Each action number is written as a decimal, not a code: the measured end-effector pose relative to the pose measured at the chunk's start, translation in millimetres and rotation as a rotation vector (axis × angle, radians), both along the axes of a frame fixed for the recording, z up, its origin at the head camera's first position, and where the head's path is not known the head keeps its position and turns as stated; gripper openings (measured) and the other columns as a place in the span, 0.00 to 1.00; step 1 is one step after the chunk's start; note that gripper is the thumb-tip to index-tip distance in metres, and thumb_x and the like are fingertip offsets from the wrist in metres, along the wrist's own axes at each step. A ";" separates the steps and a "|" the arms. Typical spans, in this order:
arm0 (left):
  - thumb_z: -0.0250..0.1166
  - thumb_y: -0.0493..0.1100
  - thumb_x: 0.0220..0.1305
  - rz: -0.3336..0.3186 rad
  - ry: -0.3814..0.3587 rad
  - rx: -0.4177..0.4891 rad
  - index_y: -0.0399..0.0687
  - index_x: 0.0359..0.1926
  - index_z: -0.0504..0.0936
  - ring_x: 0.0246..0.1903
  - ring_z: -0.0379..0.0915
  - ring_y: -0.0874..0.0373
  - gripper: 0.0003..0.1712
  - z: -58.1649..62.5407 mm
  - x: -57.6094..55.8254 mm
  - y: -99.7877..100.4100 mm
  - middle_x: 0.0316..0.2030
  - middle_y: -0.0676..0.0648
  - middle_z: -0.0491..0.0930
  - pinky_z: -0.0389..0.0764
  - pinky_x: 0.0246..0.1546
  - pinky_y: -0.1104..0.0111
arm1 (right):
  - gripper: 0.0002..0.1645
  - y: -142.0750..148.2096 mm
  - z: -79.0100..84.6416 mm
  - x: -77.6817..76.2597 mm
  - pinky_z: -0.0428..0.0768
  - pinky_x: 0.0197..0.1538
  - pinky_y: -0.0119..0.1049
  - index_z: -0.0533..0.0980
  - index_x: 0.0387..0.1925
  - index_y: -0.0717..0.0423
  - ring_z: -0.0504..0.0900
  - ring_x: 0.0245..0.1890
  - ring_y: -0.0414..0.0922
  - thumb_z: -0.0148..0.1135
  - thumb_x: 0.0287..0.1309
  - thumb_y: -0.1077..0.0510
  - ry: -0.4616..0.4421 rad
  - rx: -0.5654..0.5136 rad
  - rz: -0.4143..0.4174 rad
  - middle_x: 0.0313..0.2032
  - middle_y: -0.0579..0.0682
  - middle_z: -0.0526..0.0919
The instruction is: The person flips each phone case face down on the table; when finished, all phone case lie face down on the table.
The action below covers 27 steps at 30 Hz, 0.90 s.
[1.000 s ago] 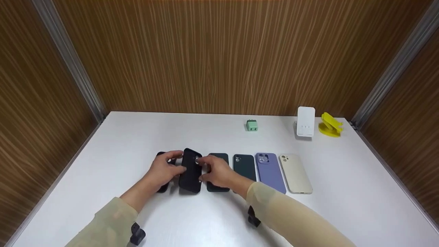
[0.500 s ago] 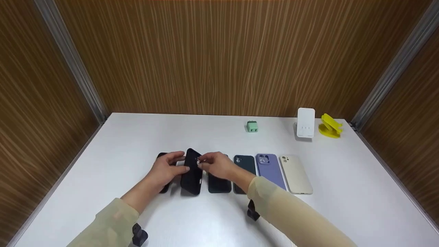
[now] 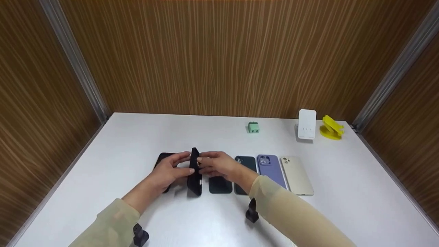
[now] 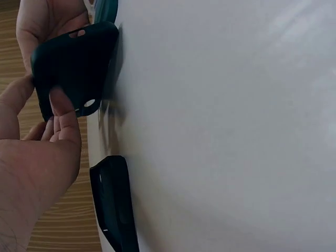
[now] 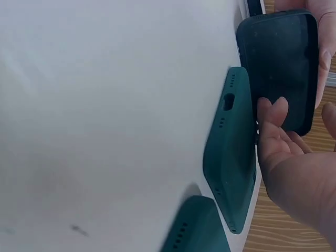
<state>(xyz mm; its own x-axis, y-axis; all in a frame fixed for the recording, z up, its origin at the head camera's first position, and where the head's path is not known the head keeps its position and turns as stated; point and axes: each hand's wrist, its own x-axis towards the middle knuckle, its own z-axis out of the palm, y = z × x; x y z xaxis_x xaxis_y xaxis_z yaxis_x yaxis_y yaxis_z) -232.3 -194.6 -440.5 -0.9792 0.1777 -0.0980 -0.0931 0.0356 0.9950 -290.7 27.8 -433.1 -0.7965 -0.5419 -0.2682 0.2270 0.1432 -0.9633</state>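
Note:
My left hand (image 3: 168, 171) holds a black phone case (image 3: 195, 175) on its long edge, nearly upright above the table. In the left wrist view the thumb presses the outside of the phone case (image 4: 79, 63), and skin shows through its port slot. Beside it my right hand (image 3: 217, 166) touches the other face with extended fingers. The right wrist view has those fingers against the flat dark face of the phone case (image 5: 278, 58), inside a raised rim. Left of it another black case (image 3: 164, 157) lies partly under my left hand. A dark case (image 3: 220, 185) lies just right, partly covered.
Rightward in the row lie a dark green case (image 3: 246, 164), a purple case (image 3: 271, 171) and a beige case (image 3: 297, 176). Behind them stand a mint green charger plug (image 3: 253, 128), a white phone stand (image 3: 307, 123) and a yellow stand (image 3: 331, 128). Wood-grain panels enclose the table.
The black case has turned from showing its back to standing nearly edge-on and shifted slightly right. My right fingers have moved from its camera opening to its right face.

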 end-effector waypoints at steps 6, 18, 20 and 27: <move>0.77 0.37 0.65 -0.072 -0.017 -0.016 0.43 0.79 0.67 0.55 0.84 0.48 0.45 -1.4 1.8 1.0 0.76 0.39 0.67 0.83 0.54 0.62 | 0.36 2.5 -2.6 1.0 0.83 0.60 0.50 0.70 0.74 0.59 0.87 0.55 0.54 0.69 0.72 0.52 -0.030 -0.034 -0.016 0.53 0.59 0.88; 0.76 0.39 0.67 -0.182 -0.062 0.040 0.44 0.82 0.63 0.60 0.81 0.46 0.47 -6.4 3.1 7.7 0.80 0.39 0.59 0.84 0.57 0.59 | 0.37 9.5 -4.4 4.3 0.82 0.62 0.52 0.68 0.76 0.59 0.87 0.55 0.55 0.69 0.72 0.54 -0.046 -0.104 -0.011 0.57 0.66 0.85; 0.76 0.39 0.67 -0.192 -0.066 0.039 0.44 0.82 0.62 0.59 0.81 0.47 0.47 -7.2 3.2 8.8 0.80 0.39 0.60 0.84 0.57 0.59 | 0.38 10.6 -4.2 4.9 0.83 0.62 0.52 0.68 0.77 0.59 0.88 0.55 0.54 0.69 0.72 0.54 -0.045 -0.104 -0.012 0.58 0.66 0.84; 0.75 0.39 0.68 -0.226 -0.067 0.053 0.45 0.81 0.64 0.60 0.81 0.46 0.46 -9.4 1.8 11.8 0.76 0.37 0.66 0.82 0.59 0.56 | 0.38 14.5 -2.2 5.9 0.86 0.57 0.49 0.68 0.77 0.58 0.89 0.51 0.53 0.69 0.71 0.55 -0.043 -0.094 -0.019 0.56 0.63 0.86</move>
